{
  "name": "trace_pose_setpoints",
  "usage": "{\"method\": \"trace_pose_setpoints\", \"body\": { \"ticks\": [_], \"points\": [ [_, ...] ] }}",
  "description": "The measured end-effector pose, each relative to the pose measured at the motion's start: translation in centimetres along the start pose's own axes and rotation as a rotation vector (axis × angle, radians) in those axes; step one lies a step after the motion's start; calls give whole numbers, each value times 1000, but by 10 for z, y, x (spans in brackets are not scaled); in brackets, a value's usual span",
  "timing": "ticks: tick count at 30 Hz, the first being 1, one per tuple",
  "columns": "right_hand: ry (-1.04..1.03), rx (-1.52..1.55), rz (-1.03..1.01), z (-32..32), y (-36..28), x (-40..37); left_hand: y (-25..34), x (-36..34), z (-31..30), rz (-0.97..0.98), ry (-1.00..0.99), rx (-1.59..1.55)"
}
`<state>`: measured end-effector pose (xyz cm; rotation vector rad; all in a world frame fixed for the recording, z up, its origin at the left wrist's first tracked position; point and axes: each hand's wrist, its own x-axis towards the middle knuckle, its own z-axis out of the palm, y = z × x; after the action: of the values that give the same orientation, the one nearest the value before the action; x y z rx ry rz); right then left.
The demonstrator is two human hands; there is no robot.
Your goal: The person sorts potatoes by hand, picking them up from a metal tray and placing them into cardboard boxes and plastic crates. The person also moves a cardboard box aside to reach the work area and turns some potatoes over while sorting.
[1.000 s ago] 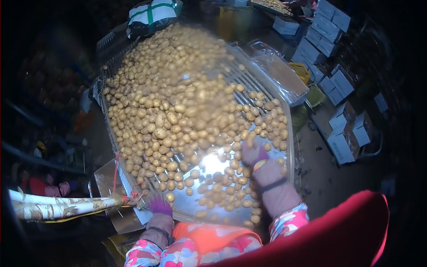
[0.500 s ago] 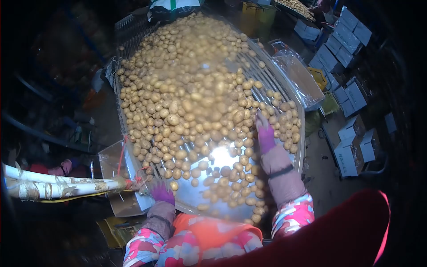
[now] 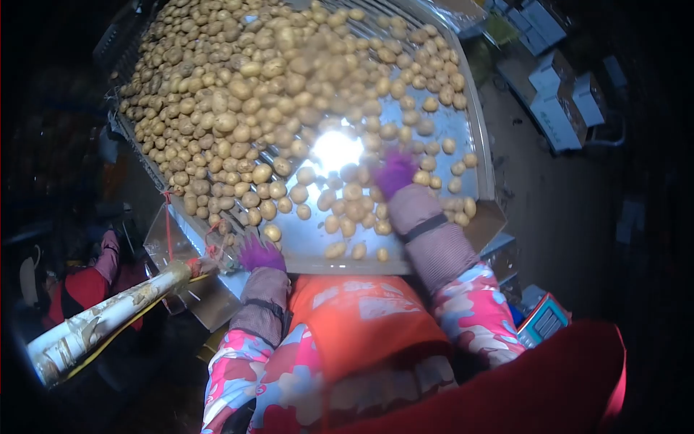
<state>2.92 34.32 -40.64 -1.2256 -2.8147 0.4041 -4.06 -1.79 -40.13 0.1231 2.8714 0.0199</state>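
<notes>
Many potatoes (image 3: 224, 121) lie heaped on a slatted metal sorting table (image 3: 483, 177), with a smooth sheet-metal front part. My right hand (image 3: 396, 172), in a purple glove, is over this smooth part among loose potatoes. Its fingers are smeared by motion, and I cannot tell whether they grip one. At the front left corner is my left hand (image 3: 262, 254), also gloved in purple, fingers pointing forward and apart. A single potato (image 3: 272, 232) lies just beyond its fingertips.
A tape-wrapped white pole (image 3: 108, 318) reaches in from the left toward the table corner. Below that corner stands a cardboard box (image 3: 217, 300). White cartons (image 3: 557, 116) stand at the right. Another person's sleeve (image 3: 108, 257) shows at far left.
The view has tipped down. My right hand has drawn back toward me from the right-hand potatoes, which are now more scattered over the smooth metal. My left hand stays at the front left corner.
</notes>
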Motion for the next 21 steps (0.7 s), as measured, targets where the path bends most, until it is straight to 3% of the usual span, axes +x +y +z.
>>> {"method": "trace_pose_setpoints", "body": {
  "ticks": [1,3,6,8,9,12,14,16,19,21],
  "points": [
    [13,166,-225,32,-11,-18,-2,0,1,6,16,6],
    [41,316,-430,58,-30,-52,-3,2,-2,48,40,5],
    [24,285,-422,10,-42,-124,-9,1,8,80,79,-4],
    [10,295,-521,-19,-20,-148,-6,1,1,128,112,-32],
    [-164,196,-501,-38,-15,-152,-13,4,8,200,182,-42],
    [-70,-6,-451,-29,19,-190,3,-11,-16,536,191,-340],
    [-120,34,-490,-9,25,-192,35,-26,-47,784,-212,-189],
    [-76,128,-553,-5,12,-180,64,-41,-52,1066,-161,-145],
    [-20,138,-636,4,3,-137,90,-31,-6,1242,97,-212],
    [-9,-3,-625,13,13,-96,117,-16,-1,1222,144,-212]
  ]
}}
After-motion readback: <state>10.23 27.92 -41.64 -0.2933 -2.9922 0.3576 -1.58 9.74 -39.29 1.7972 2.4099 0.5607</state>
